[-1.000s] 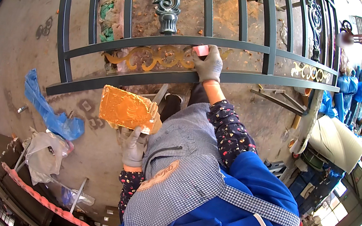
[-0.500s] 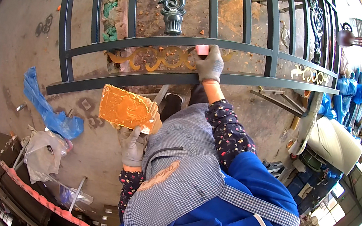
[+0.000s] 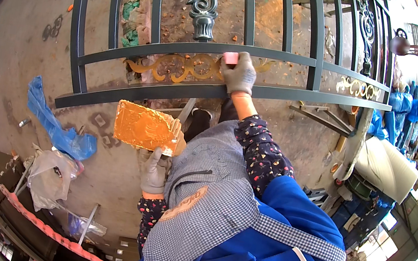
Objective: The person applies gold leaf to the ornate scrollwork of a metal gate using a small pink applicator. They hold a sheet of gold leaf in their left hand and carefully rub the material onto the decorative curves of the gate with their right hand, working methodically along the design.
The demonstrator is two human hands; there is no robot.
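My gloved left hand (image 3: 153, 172) grips the lower edge of a flat board (image 3: 145, 127) smeared with orange-brown paste, held beside my apron. My gloved right hand (image 3: 240, 74) is closed around a small pink block (image 3: 230, 58), possibly a sponge. That hand reaches over the lower rail of a dark grey metal railing (image 3: 171, 94), at the gap between its two long rails. Within this gap runs a scrolled ornament (image 3: 178, 66) in gold colour, just left of my right hand. Part of the ornament is hidden behind the hand. My right fingertips are partly covered by the block.
Upright bars and a grey scrolled casting (image 3: 203, 24) rise beyond the rails. Blue plastic sheeting (image 3: 61, 124) and a clear plastic bag (image 3: 50, 177) lie at the left. A pink-wrapped bar (image 3: 58, 235) is lower left. Rolled cream material (image 3: 384, 167) stands at the right.
My right hand with the pink block has shifted slightly left along the ornament. The left hand and the board stay almost in place.
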